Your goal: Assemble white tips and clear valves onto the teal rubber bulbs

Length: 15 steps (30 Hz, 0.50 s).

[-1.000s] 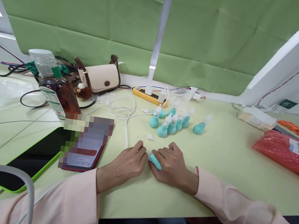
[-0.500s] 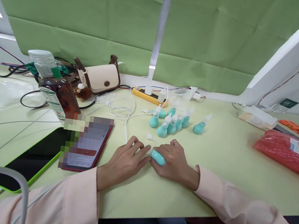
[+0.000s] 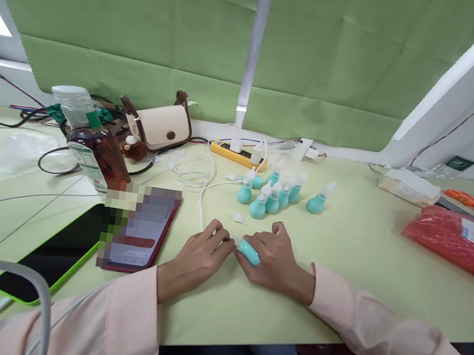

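Note:
A teal bulb syringe (image 3: 249, 252) lies on its side low over the table, its clear nozzle pointing left. My right hand (image 3: 276, 258) is closed round the teal bulb. At the nozzle end, the fingers of my left hand (image 3: 199, 258) are pinched together on the clear tip, which they mostly cover. A small white cone-shaped tip (image 3: 239, 219) rests on the table just beyond my hands. Behind it stand several teal bulb syringes with clear nozzles, one of them a front bulb syringe (image 3: 258, 207). Another bulb syringe (image 3: 315, 203) stands apart to the right.
Two phones lie left: a green-edged phone (image 3: 51, 253) and a red-cased phone (image 3: 143, 235). Behind them are a brown bottle (image 3: 100, 157) and a cream handbag (image 3: 159, 126). White cables run to a yellow power strip (image 3: 235, 154). A red plastic package (image 3: 442, 235) lies right.
My left hand's fingers have curled in more tightly at the nozzle. My right hand keeps its hold on the bulb. The camera view has shifted slightly.

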### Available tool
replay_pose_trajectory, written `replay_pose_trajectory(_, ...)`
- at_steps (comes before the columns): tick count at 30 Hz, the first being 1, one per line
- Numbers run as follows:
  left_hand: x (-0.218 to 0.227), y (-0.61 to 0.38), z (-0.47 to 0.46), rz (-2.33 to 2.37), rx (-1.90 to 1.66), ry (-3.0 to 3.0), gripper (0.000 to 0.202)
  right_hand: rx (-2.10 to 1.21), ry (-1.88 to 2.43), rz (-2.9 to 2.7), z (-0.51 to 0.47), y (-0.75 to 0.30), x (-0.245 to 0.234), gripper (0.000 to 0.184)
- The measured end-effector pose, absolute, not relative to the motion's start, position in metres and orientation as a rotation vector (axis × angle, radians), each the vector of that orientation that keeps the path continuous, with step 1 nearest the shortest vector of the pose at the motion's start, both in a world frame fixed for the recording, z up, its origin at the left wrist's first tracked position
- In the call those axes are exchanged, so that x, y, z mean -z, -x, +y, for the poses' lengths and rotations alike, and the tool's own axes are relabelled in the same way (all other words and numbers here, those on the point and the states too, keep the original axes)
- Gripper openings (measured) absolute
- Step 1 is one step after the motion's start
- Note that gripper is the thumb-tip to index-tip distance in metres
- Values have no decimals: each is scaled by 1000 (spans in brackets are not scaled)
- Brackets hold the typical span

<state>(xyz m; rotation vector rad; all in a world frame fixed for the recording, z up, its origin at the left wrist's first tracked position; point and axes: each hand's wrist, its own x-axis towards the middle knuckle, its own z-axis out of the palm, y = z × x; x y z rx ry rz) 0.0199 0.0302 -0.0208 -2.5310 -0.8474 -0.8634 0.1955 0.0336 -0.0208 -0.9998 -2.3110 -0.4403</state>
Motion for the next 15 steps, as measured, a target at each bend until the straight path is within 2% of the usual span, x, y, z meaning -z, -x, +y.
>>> replay_pose_trajectory(7,23,-23,33,-964,788,2538,18,607,933,-2339,34,-194,21,24)
replay_pose_trajectory(15,18,-26,27,-890,585,2479,22,633,923,-2323,34,-192,21,25)
